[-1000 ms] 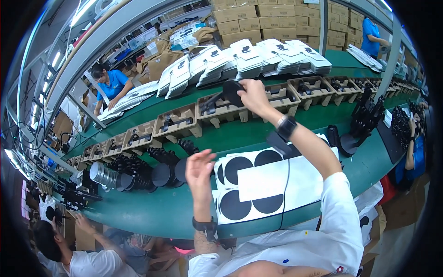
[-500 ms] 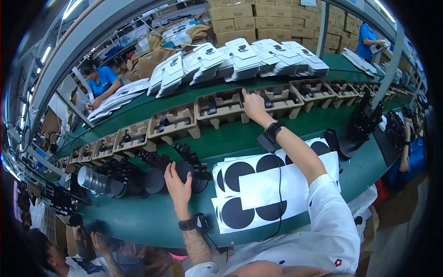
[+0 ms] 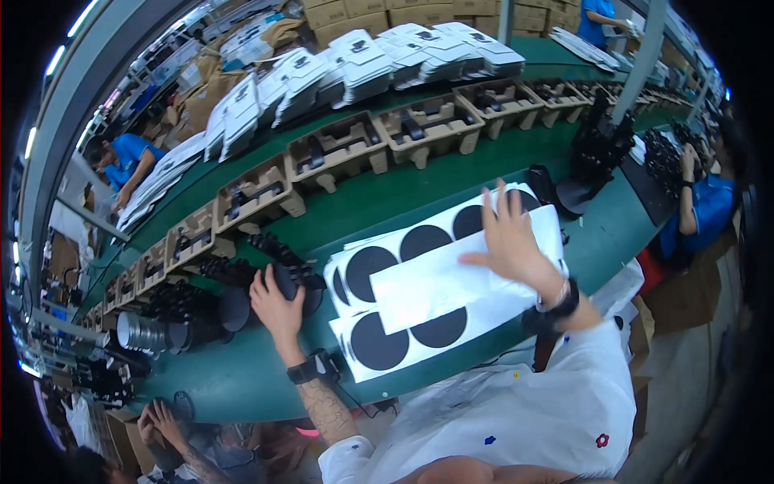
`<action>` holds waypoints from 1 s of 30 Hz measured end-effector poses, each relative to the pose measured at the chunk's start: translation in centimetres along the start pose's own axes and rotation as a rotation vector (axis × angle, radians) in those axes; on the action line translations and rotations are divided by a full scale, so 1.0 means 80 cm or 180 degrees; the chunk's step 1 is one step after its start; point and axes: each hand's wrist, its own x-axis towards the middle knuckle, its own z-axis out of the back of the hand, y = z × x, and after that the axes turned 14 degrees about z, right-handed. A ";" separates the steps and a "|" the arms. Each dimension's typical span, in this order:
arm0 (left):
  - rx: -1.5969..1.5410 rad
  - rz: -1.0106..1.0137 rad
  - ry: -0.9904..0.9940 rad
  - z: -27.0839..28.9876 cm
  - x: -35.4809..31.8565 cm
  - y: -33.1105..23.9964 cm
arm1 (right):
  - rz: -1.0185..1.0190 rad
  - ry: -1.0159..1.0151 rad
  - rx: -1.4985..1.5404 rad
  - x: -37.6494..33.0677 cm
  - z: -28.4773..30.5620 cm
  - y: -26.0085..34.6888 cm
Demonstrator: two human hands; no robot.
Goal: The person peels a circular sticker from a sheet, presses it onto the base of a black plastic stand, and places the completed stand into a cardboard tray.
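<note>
My left hand is at the row of black parts on the bench, its thumb and fingers around a black round piece. Behind it stand stacked black toothed parts. My right hand is spread with nothing in it, above the far right of the white sheets. These sheets carry large black discs, and a blank white sheet lies across them. Whether my right fingertips touch the sheets, I cannot tell.
Brown moulded trays holding black parts line the green conveyor. Folded white cartons are stacked beyond it. Black parts pile at the right, silvery discs at the left. Several co-workers sit around, one in blue.
My right hand has come back from a tray to above the sheets, its fingers now spread. My left hand stays at the black parts. The whole view has shifted, and trays appear farther left.
</note>
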 end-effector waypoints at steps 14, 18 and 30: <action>-0.1063 0.0223 -0.0202 0.001 -0.013 0.023 | -0.3441 -0.3653 -0.1076 -0.297 -0.232 -0.380; -0.2127 0.0452 -0.0431 0.018 -0.021 0.037 | -0.3642 -0.0838 0.0008 -0.334 -0.393 -0.476; -0.2982 0.1149 -0.0537 0.085 -0.163 0.020 | -0.2912 -0.4883 0.0232 -0.233 -0.185 -0.262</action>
